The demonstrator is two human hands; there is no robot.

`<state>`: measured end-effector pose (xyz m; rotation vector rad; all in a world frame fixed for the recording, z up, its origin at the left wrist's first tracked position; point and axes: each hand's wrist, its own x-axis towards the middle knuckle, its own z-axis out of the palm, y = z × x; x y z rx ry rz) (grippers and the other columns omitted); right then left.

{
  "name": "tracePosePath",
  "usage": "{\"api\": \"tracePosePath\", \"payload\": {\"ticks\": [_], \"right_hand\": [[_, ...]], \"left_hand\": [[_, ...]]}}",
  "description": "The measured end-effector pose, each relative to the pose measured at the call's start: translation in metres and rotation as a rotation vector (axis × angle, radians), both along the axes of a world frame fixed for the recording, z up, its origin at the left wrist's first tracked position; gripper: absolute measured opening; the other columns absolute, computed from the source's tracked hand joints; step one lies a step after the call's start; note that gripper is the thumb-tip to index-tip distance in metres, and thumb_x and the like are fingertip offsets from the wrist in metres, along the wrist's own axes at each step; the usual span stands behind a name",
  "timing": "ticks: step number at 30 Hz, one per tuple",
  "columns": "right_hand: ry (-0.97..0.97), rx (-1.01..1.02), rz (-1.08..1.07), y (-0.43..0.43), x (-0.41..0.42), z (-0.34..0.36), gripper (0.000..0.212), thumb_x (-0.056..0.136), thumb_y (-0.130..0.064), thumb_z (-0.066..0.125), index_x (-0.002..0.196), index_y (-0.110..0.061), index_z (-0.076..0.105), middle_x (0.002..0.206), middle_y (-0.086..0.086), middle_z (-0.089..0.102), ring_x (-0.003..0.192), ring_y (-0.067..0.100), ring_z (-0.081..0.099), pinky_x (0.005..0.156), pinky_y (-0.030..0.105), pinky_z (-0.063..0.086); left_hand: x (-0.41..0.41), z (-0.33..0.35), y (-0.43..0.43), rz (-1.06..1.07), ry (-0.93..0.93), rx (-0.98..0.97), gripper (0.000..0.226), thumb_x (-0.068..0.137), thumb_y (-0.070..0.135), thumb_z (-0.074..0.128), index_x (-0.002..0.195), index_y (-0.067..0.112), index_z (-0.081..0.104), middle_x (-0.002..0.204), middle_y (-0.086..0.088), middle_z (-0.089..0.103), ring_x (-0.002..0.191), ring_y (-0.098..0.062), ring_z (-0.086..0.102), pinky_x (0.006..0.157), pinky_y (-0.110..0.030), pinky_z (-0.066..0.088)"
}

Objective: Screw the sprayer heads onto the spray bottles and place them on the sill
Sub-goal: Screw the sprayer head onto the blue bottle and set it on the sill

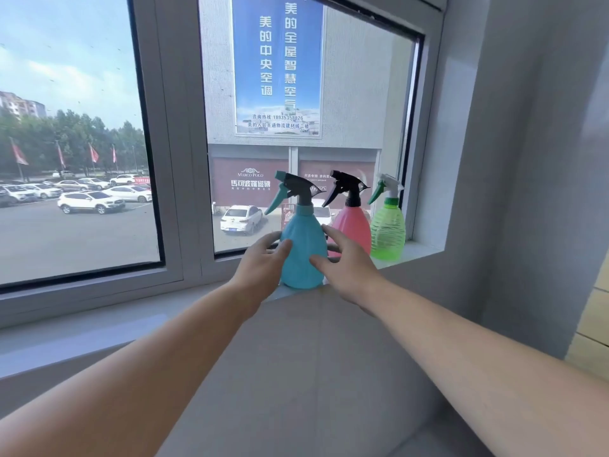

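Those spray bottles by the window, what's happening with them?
A person is setting spray bottles on the windowsill. Both hands are around the blue bottle, left hand and right hand, fingers spread on its sides. It stands upright at the sill's edge. A pink bottle and a green bottle stand to its right. All three have sprayer heads on.

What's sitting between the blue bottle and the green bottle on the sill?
The pink bottle, upright with a black sprayer head, stands between the blue bottle and the green bottle in the head view.
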<state>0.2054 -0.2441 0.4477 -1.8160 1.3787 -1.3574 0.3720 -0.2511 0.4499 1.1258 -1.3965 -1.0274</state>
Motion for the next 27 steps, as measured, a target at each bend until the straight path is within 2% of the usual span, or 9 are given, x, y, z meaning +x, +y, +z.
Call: {"api": "tracePosePath", "payload": {"ticks": [6, 10, 14, 16, 18, 20, 22, 25, 27], "right_hand": [[-0.004, -0.001, -0.03, -0.015, 0.002, -0.004, 0.062, 0.091, -0.026, 0.066, 0.147, -0.037, 0.04, 0.104, -0.021, 0.059, 0.095, -0.004, 0.059, 0.075, 0.017, 0.05], [0.02, 0.0, -0.074, -0.019, 0.001, -0.002, 0.065, 0.092, -0.027, 0.065, 0.15, -0.035, 0.037, 0.115, -0.007, 0.062, 0.099, 0.011, 0.064, 0.078, 0.022, 0.051], [0.071, -0.003, -0.103, -0.018, 0.0, 0.001, 0.064, 0.092, -0.027, 0.065, 0.149, -0.037, 0.038, 0.111, -0.003, 0.059, 0.085, 0.0, 0.059, 0.061, 0.013, 0.043], [0.109, -0.001, -0.119, -0.017, -0.001, 0.001, 0.066, 0.092, -0.029, 0.065, 0.151, -0.037, 0.035, 0.125, 0.004, 0.055, 0.096, 0.007, 0.061, 0.073, 0.018, 0.049], [0.133, 0.016, -0.142, -0.014, -0.001, 0.0, 0.073, 0.091, -0.033, 0.065, 0.154, -0.035, 0.028, 0.136, 0.007, 0.05, 0.116, 0.019, 0.058, 0.094, 0.034, 0.051], [0.137, 0.023, -0.17, -0.011, -0.004, 0.0, 0.076, 0.09, -0.035, 0.065, 0.155, -0.033, 0.024, 0.14, 0.006, 0.048, 0.122, 0.022, 0.055, 0.102, 0.042, 0.048], [0.129, 0.019, -0.202, -0.005, -0.01, 0.0, 0.074, 0.09, -0.037, 0.065, 0.153, -0.031, 0.028, 0.137, 0.004, 0.05, 0.115, 0.02, 0.056, 0.094, 0.04, 0.051], [0.1, 0.008, -0.223, 0.006, -0.021, -0.004, 0.066, 0.09, -0.038, 0.066, 0.148, -0.028, 0.037, 0.126, 0.001, 0.054, 0.105, 0.016, 0.057, 0.08, 0.031, 0.049], [0.086, 0.015, -0.215, 0.014, -0.028, -0.008, 0.061, 0.09, -0.037, 0.067, 0.145, -0.027, 0.042, 0.121, 0.001, 0.056, 0.101, 0.014, 0.058, 0.078, 0.029, 0.049]], "left_hand": [[-0.004, -0.001, -0.018, 0.023, -0.009, 0.013, 0.044, 0.107, 0.033, 0.056, 0.149, 0.022, 0.056, 0.137, -0.008, 0.068, 0.123, -0.029, 0.068, 0.111, -0.049, 0.052], [-0.007, -0.001, -0.023, 0.037, -0.034, 0.012, 0.047, 0.107, 0.037, 0.055, 0.151, 0.02, 0.054, 0.143, -0.009, 0.065, 0.129, -0.029, 0.064, 0.114, -0.05, 0.05], [-0.008, 0.0, -0.024, 0.028, -0.043, 0.007, 0.046, 0.107, 0.036, 0.054, 0.151, 0.02, 0.054, 0.144, -0.01, 0.064, 0.13, -0.03, 0.064, 0.114, -0.05, 0.05], [-0.009, 0.0, -0.021, 0.028, -0.056, 0.002, 0.048, 0.107, 0.036, 0.054, 0.152, 0.019, 0.052, 0.148, -0.01, 0.062, 0.133, -0.03, 0.062, 0.115, -0.05, 0.048], [-0.009, 0.0, -0.017, 0.042, -0.091, -0.008, 0.053, 0.107, 0.039, 0.053, 0.155, 0.019, 0.047, 0.153, -0.008, 0.058, 0.135, -0.028, 0.059, 0.114, -0.048, 0.048], [-0.009, 0.001, -0.012, 0.078, -0.143, -0.014, 0.06, 0.106, 0.043, 0.053, 0.159, 0.019, 0.039, 0.157, -0.008, 0.052, 0.132, -0.026, 0.057, 0.102, -0.036, 0.052], [-0.007, 0.002, -0.009, 0.104, -0.174, -0.016, 0.065, 0.105, 0.047, 0.053, 0.16, 0.018, 0.035, 0.159, -0.01, 0.048, 0.134, -0.027, 0.053, 0.094, -0.029, 0.045], [-0.004, 0.002, -0.006, 0.124, -0.187, -0.032, 0.066, 0.104, 0.047, 0.057, 0.158, 0.017, 0.036, 0.157, -0.012, 0.05, 0.138, -0.028, 0.052, 0.097, -0.033, 0.038], [-0.004, 0.002, -0.002, 0.136, -0.205, -0.037, 0.068, 0.102, 0.048, 0.06, 0.157, 0.017, 0.036, 0.154, -0.012, 0.052, 0.134, -0.026, 0.053, 0.096, -0.033, 0.038]]}}
